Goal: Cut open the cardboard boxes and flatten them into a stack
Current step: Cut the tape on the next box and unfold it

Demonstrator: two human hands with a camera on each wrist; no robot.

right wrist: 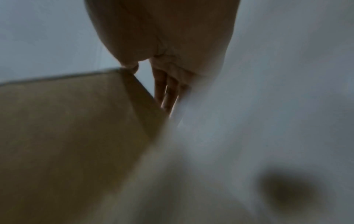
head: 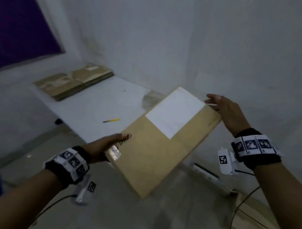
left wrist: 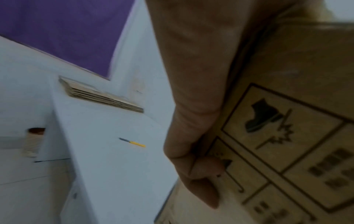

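I hold a closed brown cardboard box (head: 153, 154) in the air at the near right corner of the white table (head: 98, 101). A white label (head: 174, 114) covers the far part of its top. My left hand (head: 108, 143) presses flat against its left side, over printed handling symbols (left wrist: 264, 118), with straight fingers (left wrist: 191, 106). My right hand (head: 224, 107) lies against the far right edge with its fingers (right wrist: 166, 94) straight beside the box corner (right wrist: 134, 91). A yellow cutter (head: 111, 120) lies alone on the table. A stack of flattened cardboard (head: 73, 80) sits at the table's far left.
White walls close off the table at the back and right. A purple panel (head: 20, 23) hangs on the left wall. A white power strip (head: 205, 171), a black cable (head: 238, 204) and more cardboard (head: 256, 223) lie on the floor at right.
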